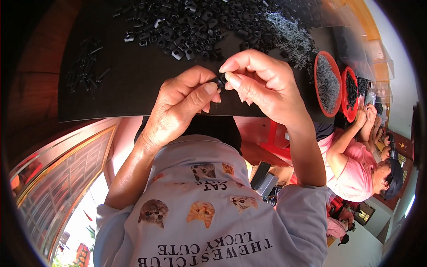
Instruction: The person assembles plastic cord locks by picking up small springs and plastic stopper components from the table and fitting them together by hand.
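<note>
Hands meeting above black mat (133, 89): left hand (178, 107) and right hand (262, 84) both pinched on one small black part (219, 80). Heap of loose black pieces (187, 26) and springs (289, 35) beyond, seemingly mostly unprocessed; few finished-looking parts (84, 66) far left.

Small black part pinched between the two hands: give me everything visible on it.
The small black plastic-looking part is mostly hidden by fingers; only a dark, blocky sliver shows. It is held above the black mat, in front of the heap of similar small black pieces. The left hand pins it with the thumb tip against the fingers; the right hand meets it from the other side with thumb and forefinger. Its exact shape and tilt cannot be told.
</note>
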The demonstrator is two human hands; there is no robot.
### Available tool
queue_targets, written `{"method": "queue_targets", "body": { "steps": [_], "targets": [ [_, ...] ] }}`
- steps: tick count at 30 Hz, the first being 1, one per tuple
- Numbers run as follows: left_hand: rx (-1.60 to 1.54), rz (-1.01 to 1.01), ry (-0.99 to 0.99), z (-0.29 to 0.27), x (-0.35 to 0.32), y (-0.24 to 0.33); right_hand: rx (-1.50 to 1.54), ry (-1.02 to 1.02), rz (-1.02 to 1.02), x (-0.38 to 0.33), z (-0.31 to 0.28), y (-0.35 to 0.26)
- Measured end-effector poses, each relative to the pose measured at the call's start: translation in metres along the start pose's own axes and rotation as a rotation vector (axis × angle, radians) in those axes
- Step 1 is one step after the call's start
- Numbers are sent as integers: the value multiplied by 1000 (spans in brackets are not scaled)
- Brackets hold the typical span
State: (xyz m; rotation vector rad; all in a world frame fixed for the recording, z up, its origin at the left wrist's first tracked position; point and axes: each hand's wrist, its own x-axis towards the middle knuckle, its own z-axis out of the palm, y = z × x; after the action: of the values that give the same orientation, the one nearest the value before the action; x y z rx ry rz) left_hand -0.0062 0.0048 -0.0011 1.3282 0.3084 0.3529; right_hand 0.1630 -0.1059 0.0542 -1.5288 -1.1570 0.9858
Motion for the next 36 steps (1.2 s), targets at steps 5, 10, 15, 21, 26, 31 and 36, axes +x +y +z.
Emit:
{"method": "queue_targets", "body": {
  "steps": [5, 10, 15, 21, 26, 31, 36],
  "targets": [
    [30, -11, 3, 2, 0, 2, -26, 32, -54, 0, 2, 2],
    [11, -1, -1, 1, -1, 2, 40, 34, 8, 0, 2, 3],
    [11, 6, -12, 0, 0, 3, 77, 18, -11, -1, 2, 3],
    [-1, -5, -10, 1, 0, 5, 108, 17, 20, -2, 1, 1],
    [39, 14, -10, 2, 0, 3, 41, 20, 23, -5, 2, 0],
    [84, 19, -7, 2, 0, 2, -44, 30, -72, -7, 3, 2],
    [56, 19, -7, 1, 0, 2, 20, 14, -64, -6, 3, 1]
  ]
}}
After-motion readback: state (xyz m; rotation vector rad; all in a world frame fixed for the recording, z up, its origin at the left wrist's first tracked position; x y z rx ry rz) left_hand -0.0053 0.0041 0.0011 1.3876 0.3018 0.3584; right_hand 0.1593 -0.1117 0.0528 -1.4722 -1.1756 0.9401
